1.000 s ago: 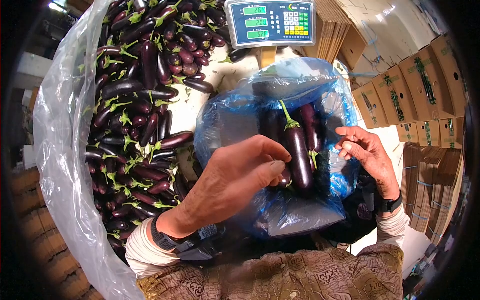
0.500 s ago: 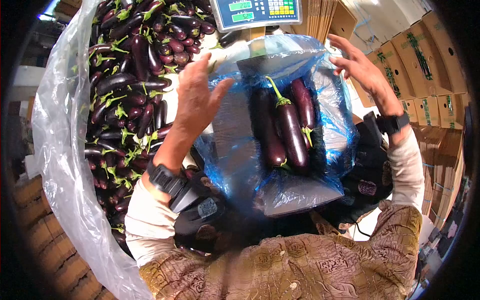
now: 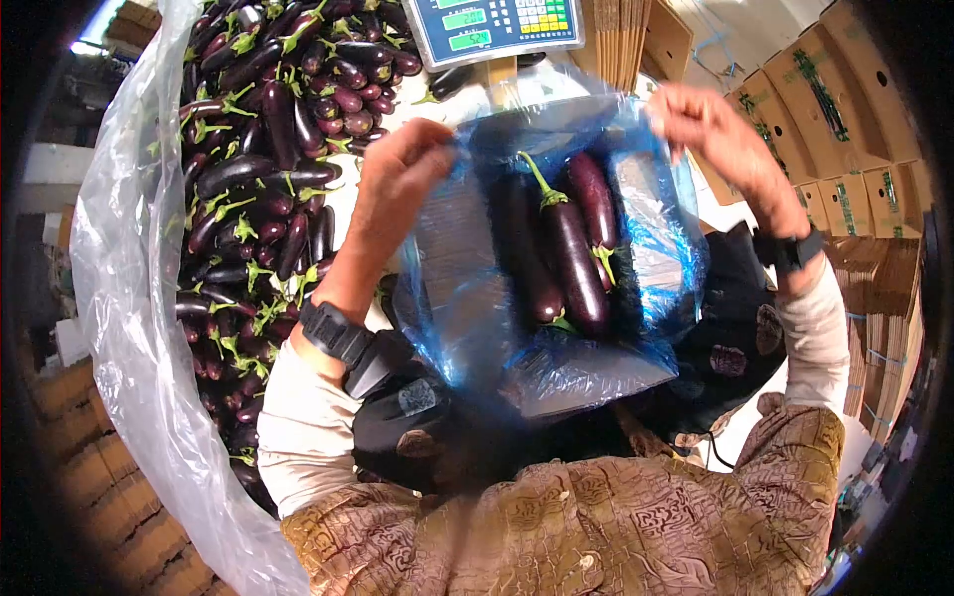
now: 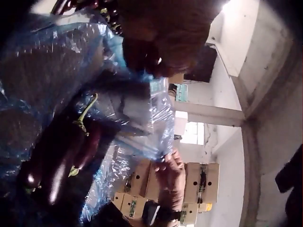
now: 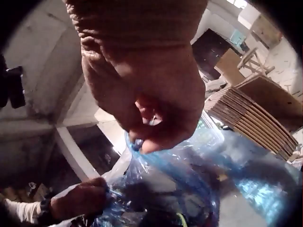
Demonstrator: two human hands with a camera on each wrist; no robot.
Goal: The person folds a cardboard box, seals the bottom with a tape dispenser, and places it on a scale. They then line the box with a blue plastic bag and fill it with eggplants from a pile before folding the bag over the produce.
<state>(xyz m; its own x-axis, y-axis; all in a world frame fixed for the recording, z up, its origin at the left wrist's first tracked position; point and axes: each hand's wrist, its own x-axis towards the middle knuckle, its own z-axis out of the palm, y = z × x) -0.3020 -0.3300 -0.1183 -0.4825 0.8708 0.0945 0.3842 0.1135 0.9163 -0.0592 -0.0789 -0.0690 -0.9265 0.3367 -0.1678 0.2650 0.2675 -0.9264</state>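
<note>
A blue plastic bag (image 3: 452, 278) lines an open box in front of the person, its rim pulled up at the far side. Inside lie several dark purple eggplants (image 3: 576, 253) with green stems pointing away. My left hand (image 3: 402, 174) grips the bag's rim at the far left corner, fingers curled in. At the far right corner my right hand (image 3: 720, 139) pinches the rim between thumb and fingers. The left wrist view shows the bag film (image 4: 158, 125) stretched up to the right hand (image 4: 171, 172).
A heap of eggplants (image 3: 268, 189) fills the left side, beside a clear plastic sheet (image 3: 129, 298). A digital scale display (image 3: 497, 30) stands beyond the bag. Cardboard boxes (image 3: 830, 99) are stacked on the right, with flattened cardboard (image 3: 616, 45) behind.
Both hands have left the eggplants, moved outward and away to the bag's far corners, and taken hold of its rim. The head view has shifted, so the scale display sits higher.
</note>
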